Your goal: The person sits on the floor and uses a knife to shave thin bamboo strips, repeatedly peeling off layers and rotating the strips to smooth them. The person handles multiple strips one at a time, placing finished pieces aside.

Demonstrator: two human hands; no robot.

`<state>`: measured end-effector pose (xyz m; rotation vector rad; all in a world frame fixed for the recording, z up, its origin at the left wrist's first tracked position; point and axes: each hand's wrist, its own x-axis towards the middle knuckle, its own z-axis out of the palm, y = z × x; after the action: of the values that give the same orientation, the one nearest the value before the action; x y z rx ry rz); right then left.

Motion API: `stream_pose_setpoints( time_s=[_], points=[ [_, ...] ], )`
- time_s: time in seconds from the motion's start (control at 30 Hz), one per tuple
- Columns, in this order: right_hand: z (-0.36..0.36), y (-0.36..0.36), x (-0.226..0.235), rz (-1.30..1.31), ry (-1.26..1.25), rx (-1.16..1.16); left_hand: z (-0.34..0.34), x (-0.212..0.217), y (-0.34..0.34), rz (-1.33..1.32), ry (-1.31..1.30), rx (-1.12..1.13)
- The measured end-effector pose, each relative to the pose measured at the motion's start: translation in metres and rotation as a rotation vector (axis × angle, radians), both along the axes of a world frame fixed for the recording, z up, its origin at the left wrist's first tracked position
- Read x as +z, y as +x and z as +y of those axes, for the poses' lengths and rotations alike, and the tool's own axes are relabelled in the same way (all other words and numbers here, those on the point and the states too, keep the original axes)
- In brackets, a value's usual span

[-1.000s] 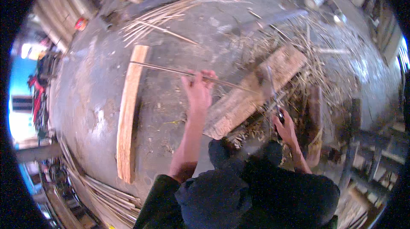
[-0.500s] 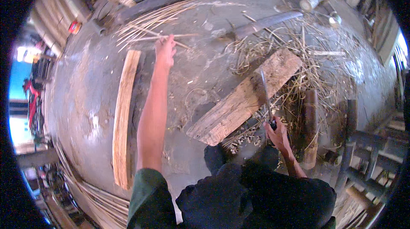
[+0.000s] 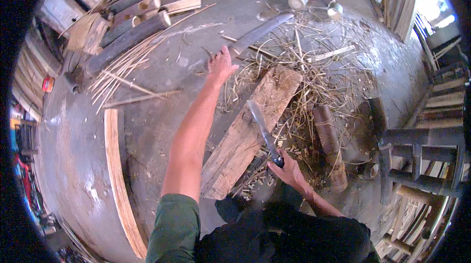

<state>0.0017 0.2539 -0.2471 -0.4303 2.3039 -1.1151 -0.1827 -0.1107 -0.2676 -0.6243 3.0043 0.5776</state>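
My right hand (image 3: 290, 169) is closed round the black handle of a long knife (image 3: 263, 124), whose blade slants up and left over a thick, rough wooden plank (image 3: 245, 140). With my left arm stretched out ahead, my left hand (image 3: 222, 66) is open, fingers spread. It hovers beside the near end of a long dark-grey piece (image 3: 262, 32) that looks like split bamboo. Tangled thin shavings (image 3: 314, 81) surround the plank's far end. Small cut bits (image 3: 257, 180) lie along its right side, near my right hand.
Thin sticks (image 3: 122, 79) lie in a loose bundle at the far left, before several bamboo poles (image 3: 132, 37). A pale split length (image 3: 115, 165) rests left of my arm. On the right are a brown bamboo section (image 3: 328, 140) and a dark slatted frame (image 3: 422, 157).
My left hand has moved right, from the thin sticks towards the dark-grey piece. The view has swung to the right. The knife stays in my right hand.
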Motion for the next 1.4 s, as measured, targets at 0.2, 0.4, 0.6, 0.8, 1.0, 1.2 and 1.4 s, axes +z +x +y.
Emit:
stream_pose_setpoints(
  time_s=[0.2,0.4,0.6,0.8,1.0,1.2,1.4],
  points=[
    [0.002,0.000,-0.010,-0.136,0.109,0.004,0.014,0.017,0.000,-0.126,0.176,0.032],
    [0.007,0.001,-0.023,0.040,-0.056,0.025,0.023,0.043,0.115,0.397,0.534,0.090],
    [0.009,-0.003,-0.009,0.071,-0.059,0.009,-0.025,0.165,0.140,1.033,0.711,0.096],
    [0.009,0.009,0.012,0.145,-0.151,0.030,-0.042,0.162,0.195,1.122,0.810,0.335],
    [-0.002,-0.007,0.074,0.197,-0.240,0.110,-0.007,0.209,0.213,1.352,0.559,0.421],
    [-0.041,-0.025,0.249,0.063,-0.460,0.257,0.033,0.249,0.244,0.871,0.149,0.411],
    [-0.072,-0.015,0.321,-0.169,-0.666,0.365,0.077,0.254,0.251,0.897,0.197,0.335]
  ],
)
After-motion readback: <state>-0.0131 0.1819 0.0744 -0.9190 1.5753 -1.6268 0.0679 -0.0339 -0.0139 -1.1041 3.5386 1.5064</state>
